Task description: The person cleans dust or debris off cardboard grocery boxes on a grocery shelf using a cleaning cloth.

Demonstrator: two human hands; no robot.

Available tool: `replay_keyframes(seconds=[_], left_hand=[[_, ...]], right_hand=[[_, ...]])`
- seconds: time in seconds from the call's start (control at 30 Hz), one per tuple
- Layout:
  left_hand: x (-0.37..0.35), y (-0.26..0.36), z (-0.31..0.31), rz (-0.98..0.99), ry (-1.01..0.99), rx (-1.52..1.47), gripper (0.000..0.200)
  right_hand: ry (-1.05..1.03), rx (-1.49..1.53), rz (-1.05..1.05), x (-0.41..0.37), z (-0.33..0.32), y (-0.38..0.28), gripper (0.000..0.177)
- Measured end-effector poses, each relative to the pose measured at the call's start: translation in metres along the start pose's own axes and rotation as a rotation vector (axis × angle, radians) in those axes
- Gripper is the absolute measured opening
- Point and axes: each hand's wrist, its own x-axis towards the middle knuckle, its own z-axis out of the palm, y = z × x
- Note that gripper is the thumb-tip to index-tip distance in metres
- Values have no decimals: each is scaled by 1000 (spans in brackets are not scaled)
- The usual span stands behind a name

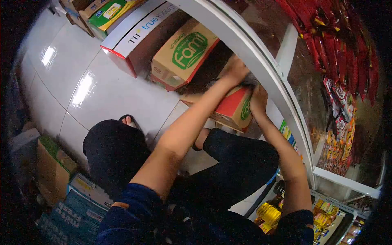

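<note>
A cardboard box with a red top and a green label (233, 103) sits low in front of my knees, beneath the curved white frame. My left hand (237, 69) reaches over its far side, at a dark gap beside the Fami box; its fingers are blurred and partly hidden. Against the near right end of the red-topped box rests my right hand (257, 99), with its fingers mostly hidden behind the box edge. A larger Fami carton (185, 55) lies just to the left.
A TH true yogurt box (136, 30) stands left of the Fami carton on the tiled floor (106, 87). The curved white frame (261, 49) arches close over my hands. Red packets (343, 53) hang at right. Yellow packages (269, 214) and stacked cartons (53, 171) flank my legs.
</note>
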Motion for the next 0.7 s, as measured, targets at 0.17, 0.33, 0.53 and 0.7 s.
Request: replay_keyframes(seconds=[0.17, 0.33, 0.53, 0.7], left_hand=[[-10, -15, 13, 5, 86, 106, 47], [-72, -72, -56, -296, 141, 507, 59], [-82, -122, -50, -219, 206, 520, 52], [-36, -2, 12, -32, -84, 272, 53]], right_hand=[[144, -125, -95, 5, 47, 112, 46], [155, -160, -289, -1, 37, 141, 38], [97, 438, -15, -16, -11, 23, 56], [187, 416, -117, -11, -3, 34, 54]])
